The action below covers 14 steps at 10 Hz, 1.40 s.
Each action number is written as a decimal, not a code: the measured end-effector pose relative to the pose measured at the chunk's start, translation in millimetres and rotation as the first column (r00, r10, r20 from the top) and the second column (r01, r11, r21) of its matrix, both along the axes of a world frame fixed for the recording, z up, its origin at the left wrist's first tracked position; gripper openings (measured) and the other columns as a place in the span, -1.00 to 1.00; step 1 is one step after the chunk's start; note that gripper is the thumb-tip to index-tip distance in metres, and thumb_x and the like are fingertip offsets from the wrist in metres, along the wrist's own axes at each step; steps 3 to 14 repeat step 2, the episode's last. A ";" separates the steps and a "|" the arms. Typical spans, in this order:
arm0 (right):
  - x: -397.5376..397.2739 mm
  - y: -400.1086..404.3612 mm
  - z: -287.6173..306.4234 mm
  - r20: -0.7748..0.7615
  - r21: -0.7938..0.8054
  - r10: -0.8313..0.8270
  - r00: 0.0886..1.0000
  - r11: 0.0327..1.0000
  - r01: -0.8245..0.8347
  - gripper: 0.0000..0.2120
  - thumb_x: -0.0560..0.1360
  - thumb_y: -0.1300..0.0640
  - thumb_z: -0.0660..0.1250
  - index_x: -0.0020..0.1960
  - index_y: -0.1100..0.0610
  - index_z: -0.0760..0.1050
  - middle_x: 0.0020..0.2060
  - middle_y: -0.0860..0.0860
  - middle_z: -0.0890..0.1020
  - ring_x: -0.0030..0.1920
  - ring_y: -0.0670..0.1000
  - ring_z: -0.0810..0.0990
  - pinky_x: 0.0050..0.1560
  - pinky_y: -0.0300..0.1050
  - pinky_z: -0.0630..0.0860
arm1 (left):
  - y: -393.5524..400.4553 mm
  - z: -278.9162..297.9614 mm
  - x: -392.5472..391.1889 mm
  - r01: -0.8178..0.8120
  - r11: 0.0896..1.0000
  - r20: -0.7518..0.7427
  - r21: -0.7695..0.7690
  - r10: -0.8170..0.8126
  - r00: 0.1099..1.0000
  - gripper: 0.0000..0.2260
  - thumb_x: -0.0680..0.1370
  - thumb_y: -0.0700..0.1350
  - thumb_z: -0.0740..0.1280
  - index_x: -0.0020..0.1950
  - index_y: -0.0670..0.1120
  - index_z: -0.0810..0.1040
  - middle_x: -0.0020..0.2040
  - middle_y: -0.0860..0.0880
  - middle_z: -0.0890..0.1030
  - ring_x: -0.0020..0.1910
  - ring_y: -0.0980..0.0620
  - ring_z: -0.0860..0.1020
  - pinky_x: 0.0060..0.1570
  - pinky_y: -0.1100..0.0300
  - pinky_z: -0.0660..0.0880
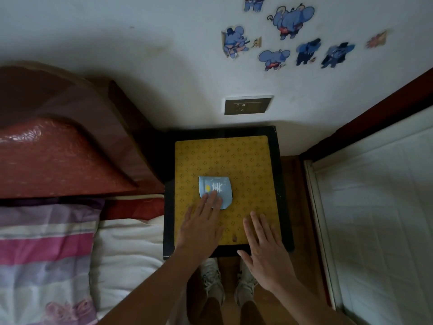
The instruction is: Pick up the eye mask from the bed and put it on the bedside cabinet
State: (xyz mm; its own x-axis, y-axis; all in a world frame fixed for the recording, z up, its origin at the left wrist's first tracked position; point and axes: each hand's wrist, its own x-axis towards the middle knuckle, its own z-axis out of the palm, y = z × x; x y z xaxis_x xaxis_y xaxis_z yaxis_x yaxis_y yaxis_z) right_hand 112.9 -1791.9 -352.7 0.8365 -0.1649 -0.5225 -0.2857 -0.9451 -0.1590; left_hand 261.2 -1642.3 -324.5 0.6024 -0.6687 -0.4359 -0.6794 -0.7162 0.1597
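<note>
The light-blue eye mask (pixel 216 187), folded, with white lash marks and a yellow spot, lies on the yellow patterned top of the black bedside cabinet (pixel 248 160). My left hand (pixel 202 225) rests flat with its fingertips on the mask's near edge, fingers spread, not gripping. My right hand (pixel 267 252) hovers flat and open over the cabinet's near right corner, holding nothing. The bed (pixel 126 245) with a white sheet lies to the left.
A striped pink and purple pillow (pixel 44 254) lies on the bed below a red headboard (pixel 58 156). A wall socket (pixel 247 105) sits above the cabinet. A white quilted surface (pixel 379 207) is on the right. My shoes (pixel 212 280) stand on the wooden floor below.
</note>
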 end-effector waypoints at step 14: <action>9.0 -2.1 17.7 -0.072 0.070 -0.036 0.997 0.997 0.042 -0.24 0.57 -0.33 -0.11 0.59 0.06 -0.26 0.62 0.11 -0.20 0.61 0.16 -0.14 0.59 0.14 0.05 | 6.0 25.4 -2.4 -0.004 0.999 0.002 -0.053 0.004 1.000 -0.43 0.66 0.13 0.07 0.60 -0.04 0.00 0.64 -0.08 0.00 0.60 -0.07 0.00 0.51 -0.11 0.19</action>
